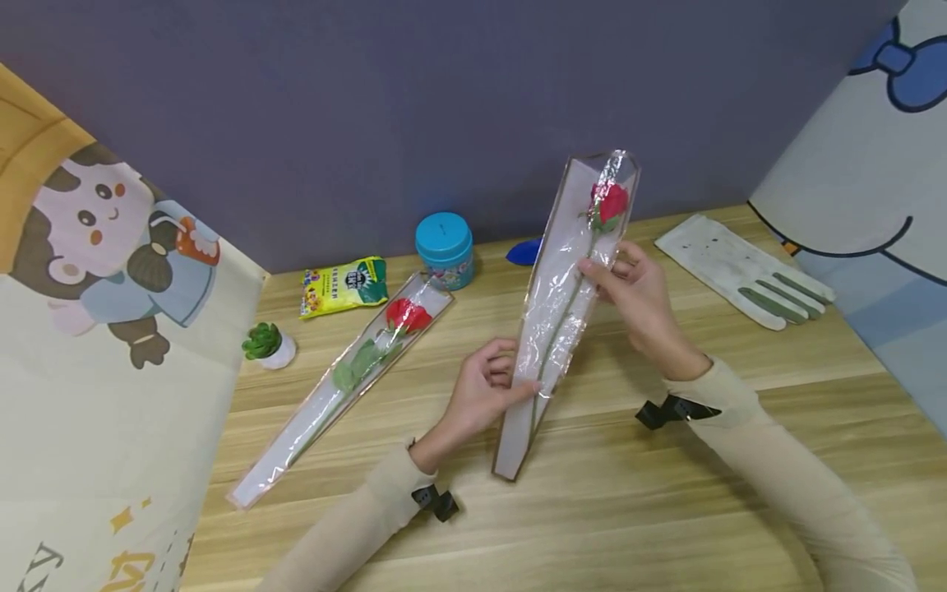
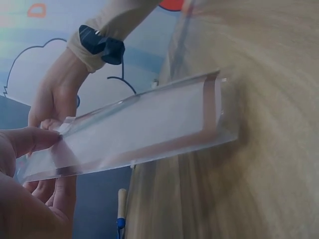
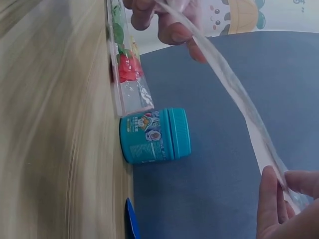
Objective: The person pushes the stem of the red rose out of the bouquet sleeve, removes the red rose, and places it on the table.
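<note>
Long tapered clear plastic sleeve with white backing and brown border [image 1: 546, 279], held tilted above the pale wood-grain table [image 1: 621, 510]; contents: one red rose [image 1: 611, 203] on a green stem. Second tapered clear sleeve, white-backed with pinkish edging [image 1: 303, 427], lying on the table to the left; contents: one red rose with green leaves [image 1: 408, 316]. Small white pot [image 1: 278, 352], holding a green succulent [image 1: 261, 339]. Cylindrical blue jar [image 1: 445, 238], lid on, just beside the second sleeve's upper end. Left hand [image 1: 488, 386]: clamped on the held sleeve's lower part, thumb in front. Right hand [image 1: 639, 300]: clamped on its right edge, higher up, thumb in front. The hands are apart from each other. Head view only: white glove with grey-green fingers [image 1: 740, 267], right of the right hand. Left wrist view only: pale wooden handle with blue end [image 2: 122, 203]. Right wrist view: jar's printed label displayed more fully; held sleeve edge-on, bowed.
</note>
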